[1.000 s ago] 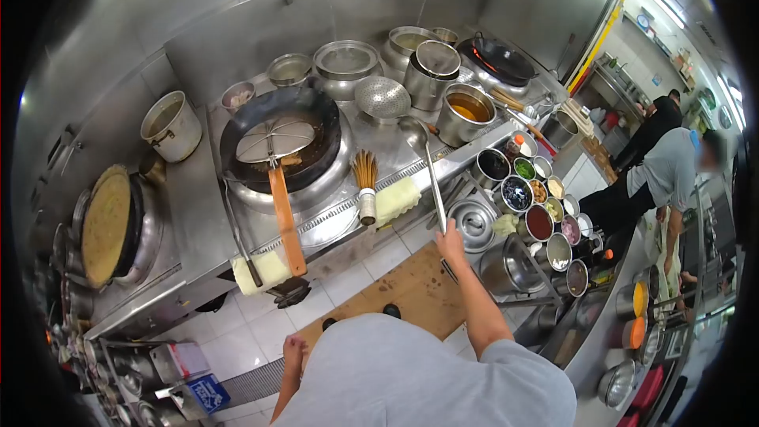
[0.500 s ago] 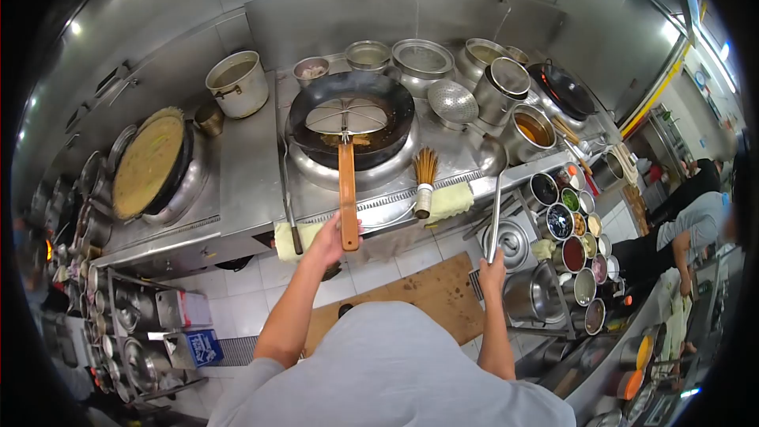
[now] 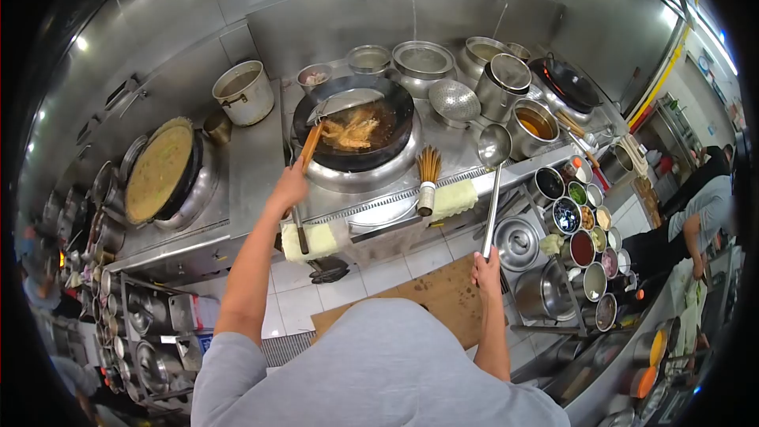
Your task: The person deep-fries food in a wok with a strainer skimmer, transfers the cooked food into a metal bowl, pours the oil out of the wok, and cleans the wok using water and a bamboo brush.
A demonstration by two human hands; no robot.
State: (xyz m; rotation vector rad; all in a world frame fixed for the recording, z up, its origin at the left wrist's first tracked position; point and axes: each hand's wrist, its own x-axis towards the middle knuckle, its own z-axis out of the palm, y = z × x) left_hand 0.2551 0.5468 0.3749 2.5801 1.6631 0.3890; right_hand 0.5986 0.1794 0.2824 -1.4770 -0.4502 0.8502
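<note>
My left hand (image 3: 291, 188) is closed around the wooden handle of a skimmer (image 3: 311, 142). The skimmer's round metal head is tilted inside the black wok (image 3: 402, 128), against its far left side. Golden-brown food (image 3: 353, 131) lies in dark liquid in the wok, to the right of the handle. With my right hand (image 3: 485, 270) I grip the long metal handle of a ladle (image 3: 494, 146). The ladle's bowl hangs over the counter's right part, short of the perforated strainer (image 3: 454, 102).
A bamboo brush (image 3: 428, 182) and folded cloths (image 3: 452, 200) lie along the stove's front edge. A wok of yellowish liquid (image 3: 160, 170) stands left, near a tall pot (image 3: 243, 93). Seasoning containers (image 3: 582, 247) fill the right side. A person (image 3: 697, 221) stands far right.
My left hand has moved left and forward, swinging the skimmer to the wok's left side and tilting it. Food now shows in the wok. The ladle has shifted slightly.
</note>
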